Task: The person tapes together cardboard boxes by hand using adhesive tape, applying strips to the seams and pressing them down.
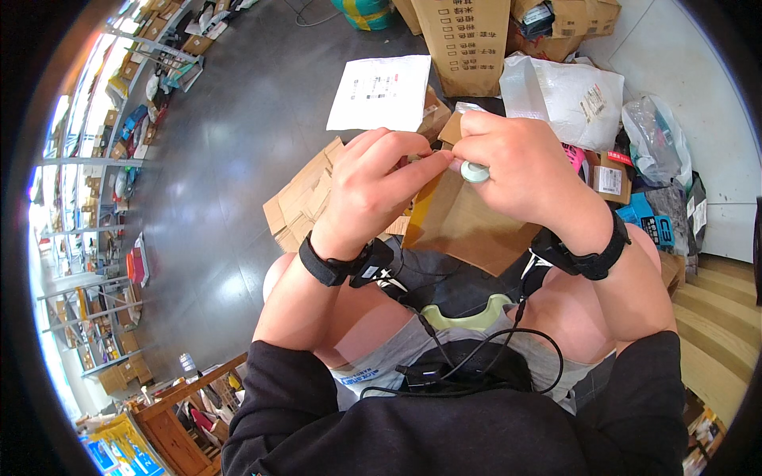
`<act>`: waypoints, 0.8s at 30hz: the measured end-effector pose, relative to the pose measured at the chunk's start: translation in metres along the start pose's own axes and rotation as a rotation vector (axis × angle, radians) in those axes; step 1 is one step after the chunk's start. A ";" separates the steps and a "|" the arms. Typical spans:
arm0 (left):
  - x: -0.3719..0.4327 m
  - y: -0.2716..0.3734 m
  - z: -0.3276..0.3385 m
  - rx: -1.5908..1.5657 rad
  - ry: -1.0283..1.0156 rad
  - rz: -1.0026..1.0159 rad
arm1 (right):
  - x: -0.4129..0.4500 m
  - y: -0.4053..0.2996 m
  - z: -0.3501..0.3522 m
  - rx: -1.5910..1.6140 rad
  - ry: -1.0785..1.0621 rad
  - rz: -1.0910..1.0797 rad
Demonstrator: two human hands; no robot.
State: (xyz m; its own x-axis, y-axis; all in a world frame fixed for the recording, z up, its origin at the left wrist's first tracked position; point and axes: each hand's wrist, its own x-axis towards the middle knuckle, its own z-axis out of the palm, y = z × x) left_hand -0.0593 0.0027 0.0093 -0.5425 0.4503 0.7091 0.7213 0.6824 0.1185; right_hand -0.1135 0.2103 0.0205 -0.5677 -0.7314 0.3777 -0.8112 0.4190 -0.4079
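Observation:
My left hand [372,184] and my right hand [518,160] meet at the fingertips over a brown cardboard box [470,217]. A pale green, round-ended object [475,172], perhaps a cutter handle, sticks out of my curled right fingers; its other end is hidden. My left thumb and fingers are bent at the box's upper left edge, beside a strip of yellow tape [419,208]. What lies between those fingers is covered by the hand. The box stands tilted between my knees.
Flattened cardboard [303,193] lies to the left on the dark floor. Beyond it is a white parcel [378,92] with a label. A tall carton [464,44], a white padded bag [571,98] and other parcels crowd ahead and right. Black cables [500,339] cross my lap.

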 end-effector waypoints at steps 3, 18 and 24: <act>0.000 0.000 0.000 0.008 0.003 0.009 | 0.001 -0.001 -0.001 -0.005 -0.013 0.000; 0.003 0.004 -0.002 -0.011 0.012 0.015 | 0.002 0.004 0.000 0.152 0.007 -0.011; 0.002 0.002 -0.001 -0.021 0.005 0.057 | 0.002 0.004 0.003 0.186 -0.004 -0.006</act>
State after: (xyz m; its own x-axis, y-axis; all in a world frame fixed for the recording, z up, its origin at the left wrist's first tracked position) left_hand -0.0585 0.0036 0.0116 -0.4980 0.4852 0.7188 0.7599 0.6435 0.0921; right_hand -0.1178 0.2093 0.0172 -0.5621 -0.7361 0.3770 -0.7745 0.3085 -0.5523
